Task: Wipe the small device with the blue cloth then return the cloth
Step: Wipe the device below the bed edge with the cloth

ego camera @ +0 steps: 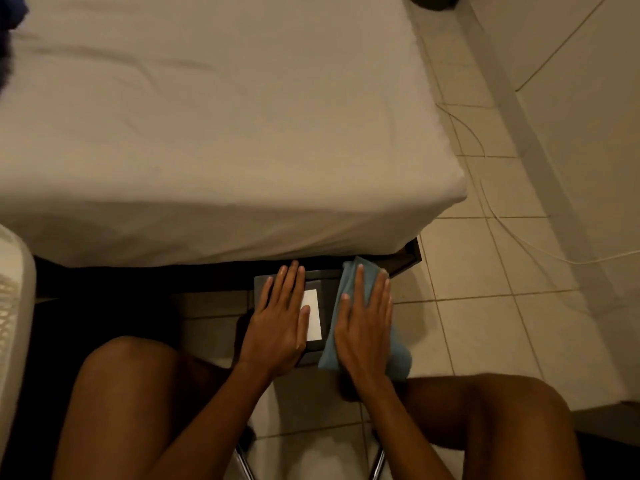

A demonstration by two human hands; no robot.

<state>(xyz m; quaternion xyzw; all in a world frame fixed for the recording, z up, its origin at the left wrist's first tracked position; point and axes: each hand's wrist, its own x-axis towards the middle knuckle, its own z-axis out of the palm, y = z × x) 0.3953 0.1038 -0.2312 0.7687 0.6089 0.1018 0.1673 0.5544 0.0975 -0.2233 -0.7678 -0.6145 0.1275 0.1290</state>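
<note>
Device (313, 282): a flat, dark grey, box-shaped thing with square corners and a matte top; it sits between my knees, its far edge at the foot of the bed.
Label (312, 315): a smooth white rectangle on the device's top, partly under my left thumb.
Cloth (348, 284): soft blue-grey fabric, folded into a long strip, lying along the device's right side and hanging over its near and far edges.
Left hand (280, 323): my palm lies flat and open on the device's left half, fingers straight and together, gripping nothing.
Right hand (367, 323): my palm is spread flat on the cloth, fingers extended, pressing it down rather than clutching it.
Bed (221, 133): a wide mattress under a pale, lightly creased sheet with a rounded corner; it overhangs a dark frame just beyond my fingertips.
Floor (485, 306): glossy pale tiles with thin grout lines, open to the right of the device.
Cable (512, 233): a thin white line curving over the tiles, well apart from my hands.
Knees: bare, on either side of the device, leaving a narrow gap.
</note>
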